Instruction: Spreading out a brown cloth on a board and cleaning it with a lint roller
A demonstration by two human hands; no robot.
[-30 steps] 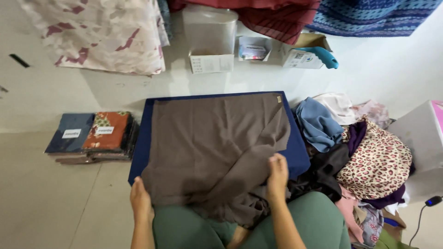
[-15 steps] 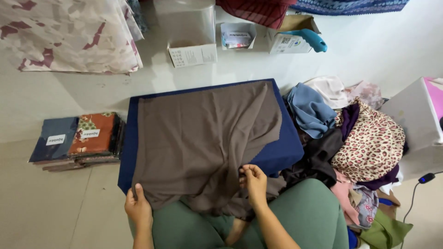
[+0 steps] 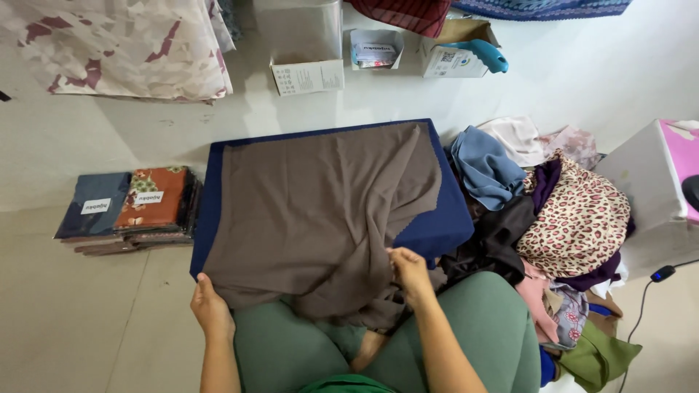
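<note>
A brown cloth (image 3: pixel 320 204) lies spread over a dark blue padded board (image 3: pixel 437 225) on the floor in front of my green-clad knees. My left hand (image 3: pixel 211 309) grips the cloth's near left corner at the board's edge. My right hand (image 3: pixel 409 271) pinches a fold of the same cloth near the board's near right side, where the fabric is bunched and hangs down toward my lap. The far right part of the cloth is pulled in, leaving blue board bare there.
A heap of mixed fabrics (image 3: pixel 553 211), blue, leopard-print, black and purple, lies right of the board. Folded packaged cloths (image 3: pixel 131 207) are stacked at the left. Cardboard boxes (image 3: pixel 306 69) stand at the back, and a white and pink box (image 3: pixel 655 189) at far right.
My right hand has moved left and nearer along the cloth's edge, drawing the right side inward and baring more blue board. My left hand kept hold of the near left corner.
</note>
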